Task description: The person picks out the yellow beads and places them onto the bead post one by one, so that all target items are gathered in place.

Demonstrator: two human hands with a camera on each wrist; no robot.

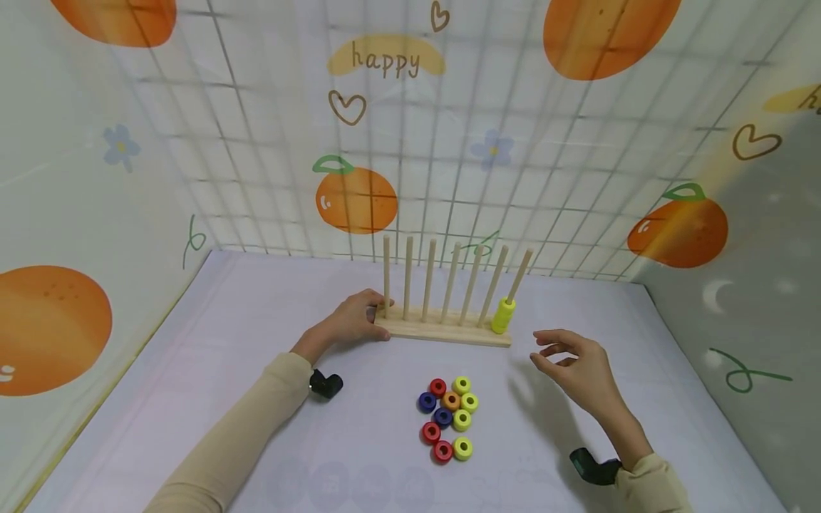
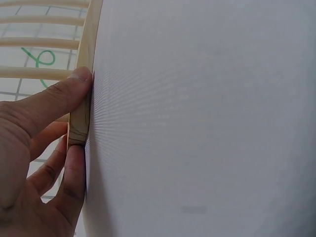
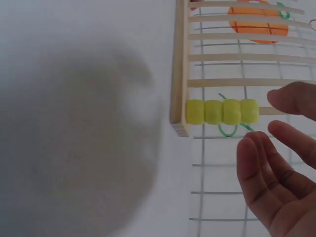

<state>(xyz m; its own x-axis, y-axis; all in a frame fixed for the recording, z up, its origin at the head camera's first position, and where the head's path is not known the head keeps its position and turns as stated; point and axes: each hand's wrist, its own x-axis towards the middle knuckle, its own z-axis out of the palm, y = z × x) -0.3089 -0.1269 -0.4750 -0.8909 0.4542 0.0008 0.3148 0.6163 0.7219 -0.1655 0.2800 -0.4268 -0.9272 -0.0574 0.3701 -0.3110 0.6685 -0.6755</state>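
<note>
A wooden peg rack (image 1: 442,331) with several upright pegs stands on the table. Several yellow beads (image 3: 213,112) are stacked on its rightmost peg, down against the base. My left hand (image 1: 351,318) grips the left end of the base, thumb along the front and fingers curled at the end and behind, as the left wrist view shows. To the right of the rack, my right hand (image 1: 577,367) hovers with fingers loosely bent and nothing between them. Loose beads lie in front of the rack: three red beads (image 1: 431,432), two blue beads (image 1: 427,402), one orange bead (image 1: 452,400) and several yellow ones.
Both wrists wear a black device, the left one (image 1: 326,385) and the right one (image 1: 593,468). Behind the table (image 1: 276,456) stands a grid wall (image 1: 269,142) covered by a sheet printed with oranges. Printed side walls close off the left and right.
</note>
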